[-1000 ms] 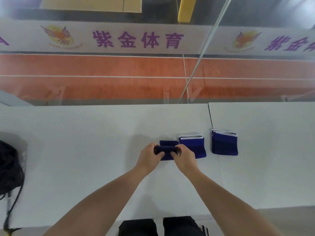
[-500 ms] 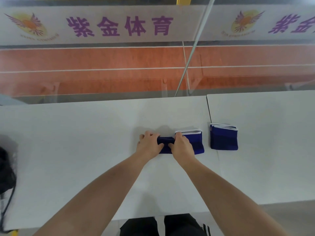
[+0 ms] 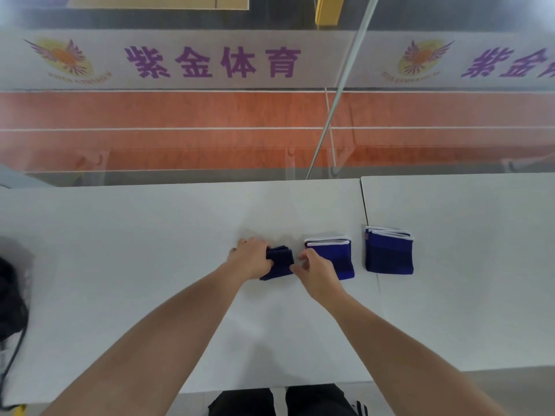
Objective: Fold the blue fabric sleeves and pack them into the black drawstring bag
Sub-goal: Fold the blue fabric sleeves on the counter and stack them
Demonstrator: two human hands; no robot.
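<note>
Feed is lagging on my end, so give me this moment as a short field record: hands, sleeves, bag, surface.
left hand: on the folded dark blue sleeve, grip closed on its left side
right hand: beside that sleeve's right edge, fingers curled, contact unclear
middle sleeve: flat on the table, white-edged, partly behind the right hand
right sleeve: flat, apart from the others, on the adjoining table
black bag: at the far left edge, mostly out of view
table: white, seam between two tops
packed so far: none visible in the bag
</note>
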